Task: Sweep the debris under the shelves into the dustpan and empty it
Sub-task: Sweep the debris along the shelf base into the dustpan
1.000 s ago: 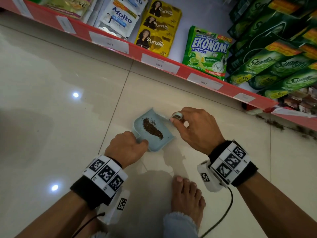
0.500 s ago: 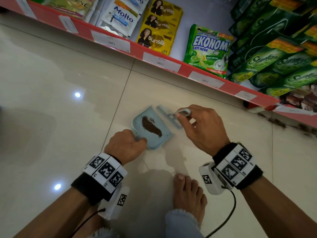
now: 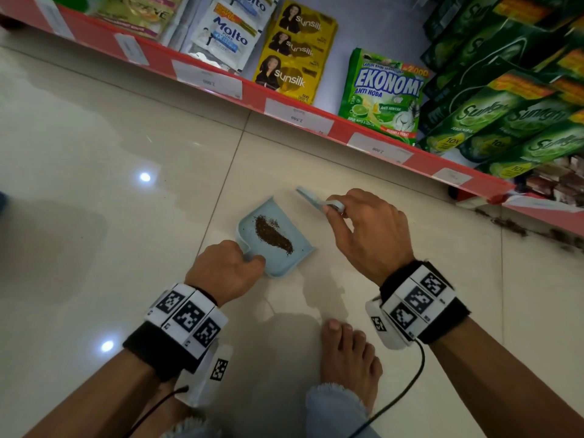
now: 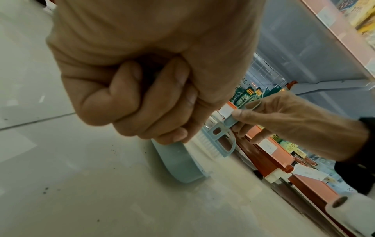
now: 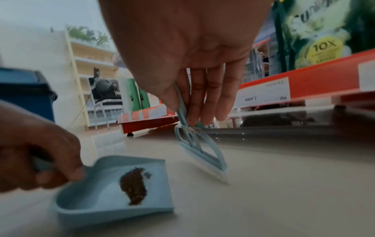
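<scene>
Two hands work low over the pale tiled floor [image 3: 94, 153] that fills most of what we see. Along its far edge runs the red-fronted shelf [image 3: 335, 128], hung with white price tags and stocked with sachets and green pouches; dark debris under the shelf [image 3: 512, 227] lies scattered on the floor at the right, well apart from the hands. A blue bin [image 5: 24, 93] stands in the background of the right wrist view.

Nearer us, the light blue dustpan [image 3: 300, 229] sits flat on the floor, its open side turned toward the shelf. We see our left hand [image 3: 226, 270] with its fingers curled tight around the dustpan's handle, the fist closed on it in the left wrist view. Just beyond the pan's open side, the small brush [image 5: 199, 154] of the same light blue stands tilted with its white bristles on or just above the floor; we cannot tell which. Our right hand [image 3: 369, 229] pinches the brush handle between thumb and fingers, the other fingers hanging straight down beside it.

Inside the pan lies a brown pile of swept debris [image 3: 273, 235], an elongated heap near the middle. A few dark specks [image 4: 45, 190] dot the floor beside the pan on its left.
</scene>
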A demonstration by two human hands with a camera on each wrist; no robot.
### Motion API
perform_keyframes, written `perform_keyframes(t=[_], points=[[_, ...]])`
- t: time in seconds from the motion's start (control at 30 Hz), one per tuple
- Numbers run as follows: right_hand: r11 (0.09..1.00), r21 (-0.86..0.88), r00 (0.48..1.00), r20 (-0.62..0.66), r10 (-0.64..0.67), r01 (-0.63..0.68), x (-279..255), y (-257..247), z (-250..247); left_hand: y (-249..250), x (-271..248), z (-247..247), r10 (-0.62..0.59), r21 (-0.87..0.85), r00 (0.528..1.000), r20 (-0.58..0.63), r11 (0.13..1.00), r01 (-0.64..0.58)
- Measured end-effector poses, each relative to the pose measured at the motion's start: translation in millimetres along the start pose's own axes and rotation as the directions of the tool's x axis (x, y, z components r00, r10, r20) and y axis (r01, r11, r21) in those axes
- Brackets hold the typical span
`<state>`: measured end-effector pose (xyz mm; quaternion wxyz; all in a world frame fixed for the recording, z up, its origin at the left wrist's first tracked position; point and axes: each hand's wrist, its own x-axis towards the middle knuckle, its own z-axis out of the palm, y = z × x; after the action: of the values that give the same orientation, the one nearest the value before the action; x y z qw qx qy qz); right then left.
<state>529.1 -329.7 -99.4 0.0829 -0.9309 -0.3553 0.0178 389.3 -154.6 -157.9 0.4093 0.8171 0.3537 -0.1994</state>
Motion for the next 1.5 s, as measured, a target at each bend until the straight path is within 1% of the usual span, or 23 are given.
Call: perform_keyframes(t=[0.07,0.1,0.17,0.23,0.27,0.3,0.37,0.43,0.5,0.57,0.6,0.67,0.77,0.8,0.87,0.97,1.03,1.1,1.2,1.27,1.33,1.43,1.5], points=[[0.998,-0.055,0.997,0.078,-0.006,0.011,1,-1,2,0,0,-1,-0.004,-0.004,1.0,0.0,1.0,0.004],[0.999,-0.028,0.991,0.132,-0.034,0.038,-1,-3,4,-1,0,-1,-0.007,-0.006,1.0,0.001,1.0,0.007],[0.989,0.123,0.975,0.192,-0.109,0.086,-7,-8,6,-1,0,-1,-0.012,-0.007,1.0,0.008,1.0,0.012],[0.956,0.282,0.98,0.153,-0.124,0.077,-11,-11,6,-2,0,-2,-0.018,-0.002,1.0,0.016,1.0,0.018],[0.948,0.312,0.988,0.108,-0.107,0.069,-11,-12,6,-3,-1,-2,-0.02,0.002,1.0,0.017,1.0,0.02],[0.95,0.307,0.995,0.054,-0.084,0.064,-10,-12,5,-4,-1,-2,-0.021,0.005,1.0,0.017,1.0,0.021],[0.983,0.178,0.999,-0.021,-0.044,0.047,-5,-10,3,-5,-1,-3,-0.017,0.004,1.0,0.014,1.0,0.017],[0.999,0.03,1.0,0.019,-0.017,0.016,-1,-9,3,-6,-2,-3,-0.017,0.001,1.0,0.009,1.0,0.017],[0.998,0.039,0.988,0.141,-0.06,0.055,-1,-10,6,-7,-2,-4,-0.018,-0.001,1.0,0.01,1.0,0.018],[0.984,0.137,0.968,0.212,-0.137,0.109,-5,-13,7,-8,-2,-5,-0.015,0.0,1.0,0.01,1.0,0.015],[0.975,0.19,0.967,0.202,-0.154,0.116,-6,-14,6,-9,-2,-5,-0.012,-0.001,1.0,0.011,1.0,0.012],[0.967,0.231,0.984,0.112,-0.138,0.11,-6,-14,4,-11,-3,-5,-0.006,-0.003,1.0,0.008,1.0,0.006],[0.993,0.092,0.998,-0.012,-0.069,0.07,1,-11,0,-13,-2,-5,-0.01,0.004,1.0,0.001,1.0,0.01],[0.999,0.036,0.999,0.001,-0.04,0.04,3,-10,0,-13,-2,-5,-0.013,0.006,1.0,-0.001,1.0,0.013],[0.999,-0.027,0.995,0.1,-0.023,0.025,5,-10,1,-14,-2,-5,-0.016,0.007,1.0,0.0,1.0,0.016],[0.99,0.112,0.968,0.227,-0.107,0.083,-2,-17,5,-14,-2,-7,-0.012,0.004,1.0,0.003,1.0,0.012],[0.971,0.228,0.971,0.207,-0.12,0.072,-8,-22,5,-14,-3,-8,-0.01,0.006,1.0,0.008,1.0,0.01],[0.971,0.231,0.99,0.112,-0.089,0.061,-8,-23,5,-15,-3,-8,-0.004,0.003,1.0,0.01,1.0,0.004],[0.995,0.101,1.0,-0.007,-0.004,0.005,-2,-17,4,-17,-3,-8,0.007,0.004,1.0,0.0,1.0,-0.007],[0.999,0.02,1.0,0.01,0.029,-0.029,1,-14,6,-18,-3,-9,0.017,0.008,1.0,-0.006,1.0,-0.017],[1.0,0.015,0.997,0.071,0.012,-0.013,-1,-16,11,-17,-4,-11,0.031,0.014,1.0,0.001,0.999,-0.031],[0.992,0.109,0.985,0.158,-0.077,0.06,-15,-30,18,-17,-5,-12,0.048,0.01,0.998,0.044,0.999,-0.049],[0.975,0.213,0.983,0.152,-0.099,0.065,-27,-39,19,-18,-5,-14,0.064,-0.005,0.995,0.073,0.998,-0.064]])
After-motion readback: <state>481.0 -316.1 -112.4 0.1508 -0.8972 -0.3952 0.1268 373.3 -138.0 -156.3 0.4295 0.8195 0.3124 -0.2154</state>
